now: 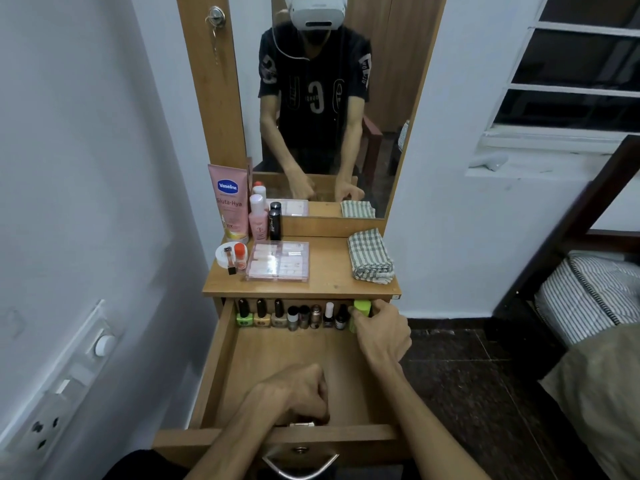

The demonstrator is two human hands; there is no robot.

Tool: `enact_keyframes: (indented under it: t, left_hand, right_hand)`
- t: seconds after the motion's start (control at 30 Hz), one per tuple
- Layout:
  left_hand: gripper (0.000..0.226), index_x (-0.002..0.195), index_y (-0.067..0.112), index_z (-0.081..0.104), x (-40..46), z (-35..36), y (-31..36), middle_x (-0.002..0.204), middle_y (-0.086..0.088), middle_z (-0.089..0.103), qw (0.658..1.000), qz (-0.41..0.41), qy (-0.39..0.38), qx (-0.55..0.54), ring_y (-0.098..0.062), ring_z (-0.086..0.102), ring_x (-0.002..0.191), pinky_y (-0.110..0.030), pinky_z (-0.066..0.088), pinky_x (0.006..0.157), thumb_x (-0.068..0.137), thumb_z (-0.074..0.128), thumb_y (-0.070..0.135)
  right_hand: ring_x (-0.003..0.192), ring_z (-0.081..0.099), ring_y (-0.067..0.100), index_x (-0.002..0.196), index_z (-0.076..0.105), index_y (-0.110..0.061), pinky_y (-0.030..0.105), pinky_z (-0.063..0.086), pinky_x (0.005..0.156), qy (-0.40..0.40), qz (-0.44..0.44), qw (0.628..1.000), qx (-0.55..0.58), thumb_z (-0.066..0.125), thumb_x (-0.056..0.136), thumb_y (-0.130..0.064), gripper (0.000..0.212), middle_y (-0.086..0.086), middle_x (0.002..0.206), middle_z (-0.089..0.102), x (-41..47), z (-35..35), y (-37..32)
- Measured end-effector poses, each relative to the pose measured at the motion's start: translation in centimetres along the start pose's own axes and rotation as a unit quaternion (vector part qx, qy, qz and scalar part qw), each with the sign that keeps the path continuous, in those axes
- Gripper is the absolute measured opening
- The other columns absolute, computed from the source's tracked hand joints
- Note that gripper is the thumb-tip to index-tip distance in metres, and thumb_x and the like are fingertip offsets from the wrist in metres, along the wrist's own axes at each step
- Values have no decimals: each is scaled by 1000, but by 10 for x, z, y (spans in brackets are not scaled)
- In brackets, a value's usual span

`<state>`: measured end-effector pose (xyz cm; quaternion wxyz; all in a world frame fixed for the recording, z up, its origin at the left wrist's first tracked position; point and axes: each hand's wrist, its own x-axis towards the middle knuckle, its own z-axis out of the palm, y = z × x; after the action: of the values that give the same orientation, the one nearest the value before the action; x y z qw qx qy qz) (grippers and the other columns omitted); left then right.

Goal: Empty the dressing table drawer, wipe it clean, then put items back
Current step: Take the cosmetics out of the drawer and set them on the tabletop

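Observation:
The wooden drawer [221, 358] of the dressing table is pulled wide out, its floor bare in the middle. Along its back wall stands a row of several small nail polish bottles [294, 316]. At the right end of that row my right hand [379, 336] grips a bright green bottle [361, 311]. My left hand [298, 393] rests as a fist on the inside of the drawer's front wall, above the metal handle [300, 462]. A folded checked cloth [370, 256] lies on the right of the tabletop.
On the tabletop stand a pink Vaseline tube [229, 202], a pink bottle [258, 216], a black tube [274, 223], a white jar [225, 254], an orange-capped vial [239, 256] and a clear plastic case [278, 261]. A mirror [329, 98] rises behind. A bed [588, 299] stands right, a switchboard [69, 375] left.

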<state>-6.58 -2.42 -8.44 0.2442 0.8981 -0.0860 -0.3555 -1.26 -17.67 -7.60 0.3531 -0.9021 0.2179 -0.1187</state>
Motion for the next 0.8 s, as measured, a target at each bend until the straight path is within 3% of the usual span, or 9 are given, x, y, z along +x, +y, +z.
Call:
enact_keyframes:
  t: [0.17, 0.33, 0.43, 0.6, 0.8]
  left_hand:
    - [13, 90, 18, 80, -3, 1, 5, 90, 5, 76, 1000, -9, -20, -9, -9, 69, 85, -27, 60, 76, 79, 73, 15]
    - [13, 90, 19, 79, -6, 2, 2, 96, 2, 77, 1000, -16, -22, -12, -12, 70, 92, -32, 61, 82, 79, 74, 18]
    - [11, 89, 20, 79, -8, 4, 3, 93, 5, 74, 1000, -13, -21, -11, -12, 68, 91, -28, 58, 77, 80, 74, 18]
    - [15, 94, 18, 80, -10, 6, 6, 89, 6, 73, 1000, 10, -24, -2, -7, 66, 80, -21, 52, 64, 82, 72, 16]
    - [17, 92, 19, 79, -12, 4, 0, 84, 7, 75, 999, 28, -18, -10, -10, 71, 83, -23, 56, 68, 78, 71, 19]
  right_hand:
    - [81, 69, 22, 89, 75, -28, 32, 55, 70, -9, -19, 1000, 3, 73, 79, -52, 27, -6, 79, 72, -4, -2, 2]
    - [67, 56, 14, 76, 63, -31, 29, 44, 65, -4, -34, 999, 29, 78, 78, -45, 20, -17, 64, 56, -19, -21, 3]
    - [63, 56, 2, 77, 66, -30, 25, 42, 59, 4, -57, 997, 60, 79, 76, -42, 18, -15, 61, 60, -24, -33, -2]
    - [60, 59, 5, 72, 71, -26, 25, 44, 56, 17, -113, 986, 120, 77, 74, -44, 19, -8, 58, 62, -19, -50, -41]
    - [60, 59, 6, 70, 73, -26, 25, 43, 56, 11, -187, 968, 165, 77, 78, -44, 20, -10, 58, 63, 19, -37, -119]
